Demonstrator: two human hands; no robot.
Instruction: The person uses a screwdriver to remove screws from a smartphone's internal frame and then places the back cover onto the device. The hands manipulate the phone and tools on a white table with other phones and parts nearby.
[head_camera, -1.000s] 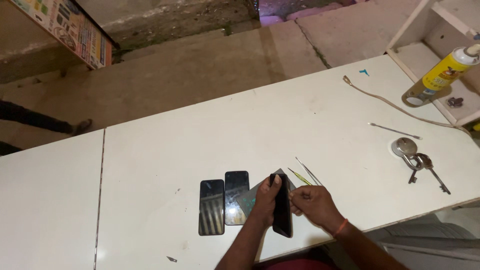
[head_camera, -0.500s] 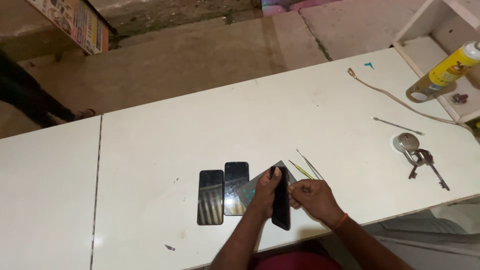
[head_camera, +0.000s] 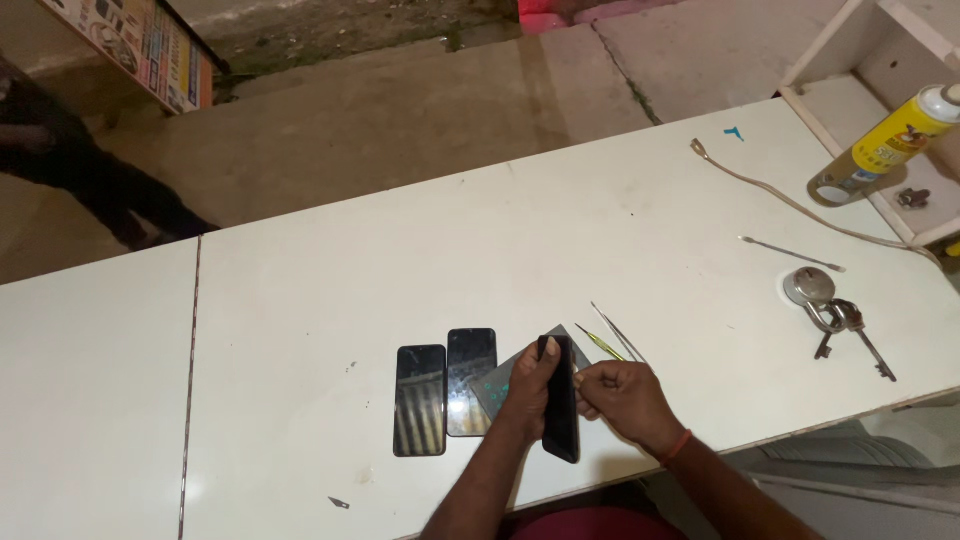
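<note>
My left hand (head_camera: 528, 388) grips a black phone (head_camera: 560, 405) held on its edge above the white counter (head_camera: 560, 230). My right hand (head_camera: 618, 398) is curled against the phone's right side, fingertips at its edge. Under the hands lies a grey pad (head_camera: 497, 385). To the left, two dark phones (head_camera: 420, 400) (head_camera: 470, 380) lie flat side by side. Thin tweezers and a green-handled tool (head_camera: 610, 338) rest just behind my right hand.
A padlock with keys (head_camera: 835, 318) and a thin metal rod (head_camera: 790, 254) lie at right. A beige cable (head_camera: 790, 205) runs to a shelf holding a yellow spray can (head_camera: 880, 145). A person's dark leg (head_camera: 90, 180) stands on the floor at far left.
The view has shifted slightly; the person at far left has stepped closer. My hands stay on the black phone in much the same pose.
</note>
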